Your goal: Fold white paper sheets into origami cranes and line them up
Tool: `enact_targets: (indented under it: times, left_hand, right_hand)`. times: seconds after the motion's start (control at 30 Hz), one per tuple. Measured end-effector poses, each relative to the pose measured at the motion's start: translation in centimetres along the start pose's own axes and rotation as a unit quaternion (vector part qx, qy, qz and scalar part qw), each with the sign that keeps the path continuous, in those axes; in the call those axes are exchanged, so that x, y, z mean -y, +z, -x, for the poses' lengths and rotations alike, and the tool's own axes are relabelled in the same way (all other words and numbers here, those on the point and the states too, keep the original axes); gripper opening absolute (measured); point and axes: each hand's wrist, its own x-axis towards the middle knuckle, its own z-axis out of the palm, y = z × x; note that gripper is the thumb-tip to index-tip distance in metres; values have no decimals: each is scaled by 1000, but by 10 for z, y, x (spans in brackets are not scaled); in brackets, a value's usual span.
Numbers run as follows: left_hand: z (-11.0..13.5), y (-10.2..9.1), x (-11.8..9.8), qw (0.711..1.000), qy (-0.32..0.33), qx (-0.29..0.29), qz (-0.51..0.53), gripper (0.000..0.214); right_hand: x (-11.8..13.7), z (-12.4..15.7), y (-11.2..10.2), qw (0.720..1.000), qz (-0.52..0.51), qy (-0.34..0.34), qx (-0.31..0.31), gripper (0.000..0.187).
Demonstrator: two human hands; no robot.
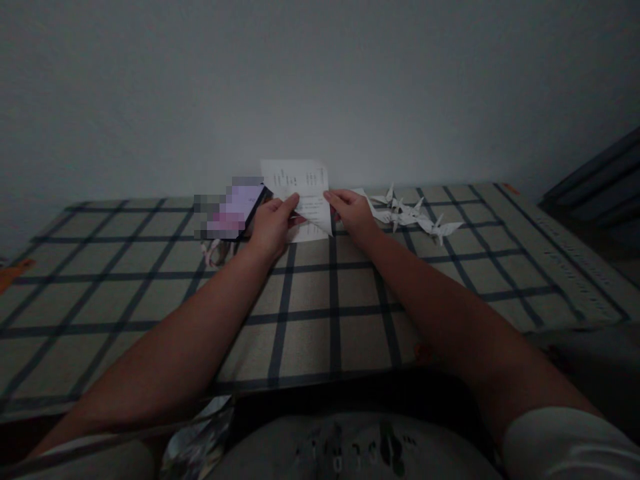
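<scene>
A sheet of printed paper (306, 179) is held up between my two hands over the far part of the table. My left hand (273, 223) pinches its left side, thumb on top. At its right edge my right hand (353, 210) grips the paper between thumb and fingers. The lower right part of the sheet is bent to a corner that points down. More printed paper (315, 232) shows beneath; whether it is the same sheet I cannot tell. Several folded white paper cranes (410, 215) lie just right of my right hand.
A phone (235, 210) with a lit screen stands tilted left of my left hand, a pale strap or cord (216, 253) by its lower edge. A checked cloth (310, 333) covers the table. A plain wall (320, 87) rises behind it, and dark slats (600, 173) stand at the right.
</scene>
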Motion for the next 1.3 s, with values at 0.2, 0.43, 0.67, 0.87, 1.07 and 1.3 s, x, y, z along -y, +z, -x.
enact_targets:
  times: [0.2, 0.43, 0.67, 0.87, 1.07, 1.3]
  left_hand:
    - [0, 0, 0, 1000, 2, 2, -5, 33]
    - [3, 2, -3, 1000, 4, -9, -24, 30]
    - [7, 3, 1, 998, -7, 45, -51, 41]
    - [3, 1, 3, 998, -5, 30, -51, 37]
    - [3, 3, -1, 999, -1, -2, -39, 31]
    - [4, 6, -6, 999, -14, -19, -22, 31]
  right_hand:
    - [-1, -1, -1, 1000, 14, -3, 4, 42]
    - [-6, -3, -1, 1000, 12, -13, -3, 35]
    - [-8, -6, -1, 1000, 11, -16, -12, 31]
    - [-5, -3, -3, 1000, -9, -6, -8, 33]
    - [-5, -3, -7, 1000, 0, 14, 28, 36]
    - [3, 4, -3, 997, 23, -14, 73, 29]
